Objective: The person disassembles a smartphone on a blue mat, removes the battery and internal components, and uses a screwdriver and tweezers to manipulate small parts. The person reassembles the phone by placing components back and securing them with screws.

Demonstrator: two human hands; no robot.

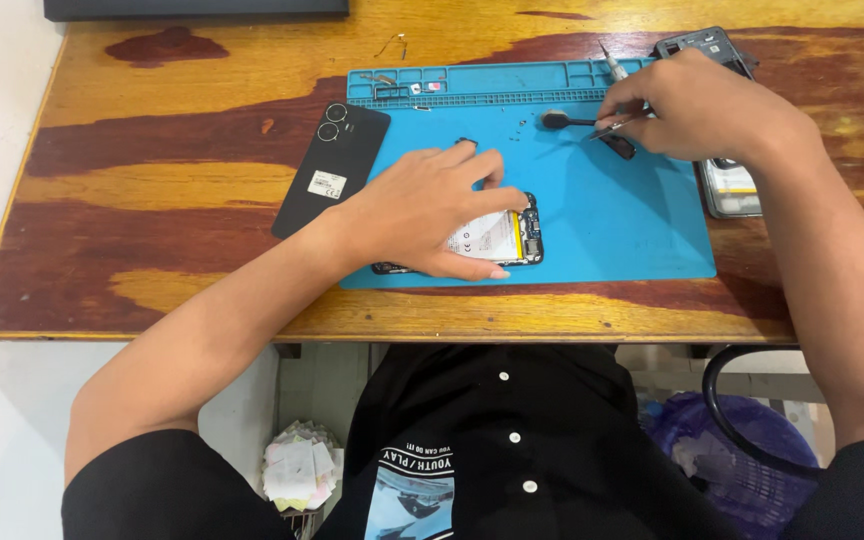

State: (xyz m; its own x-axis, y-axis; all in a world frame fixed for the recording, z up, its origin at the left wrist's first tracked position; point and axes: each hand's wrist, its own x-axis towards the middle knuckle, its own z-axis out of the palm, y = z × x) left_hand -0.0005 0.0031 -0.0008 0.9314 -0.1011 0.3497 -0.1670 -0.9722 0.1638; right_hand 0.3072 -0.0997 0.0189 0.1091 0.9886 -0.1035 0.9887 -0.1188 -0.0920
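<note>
- I look down from a head camera onto a worn wooden table [152, 190] streaked yellow and dark red, with a blue rubber repair mat [612, 220] laid on it.
- My left hand [422, 210] lies flat over an opened black smartphone [507, 240] with its back removed, near the mat's front edge. The fingers are spread and pressing down on it, pinning rather than gripping it. A white battery and a strip of circuit board show past the fingertips.
- My right hand [702, 105] is at the mat's far right corner, fingers pinched together on slim metal tweezers [612, 126], whose tips point left toward some tiny dark specks, likely screws, on the mat.
- Just by the tweezers lies a small black-handled tool [577, 122]; I cannot tell its exact kind.
- A black plastic phone back cover [332, 170] with two camera rings lies left of the mat, partly on it.
- Another dismantled phone [727, 185] lies at the right edge, largely hidden under my right hand and wrist.
- My judgement: the opened phone is light, stiff and fragile. The battery and exposed board should not be squeezed, so the outer frame edges are the safest hold.
</note>
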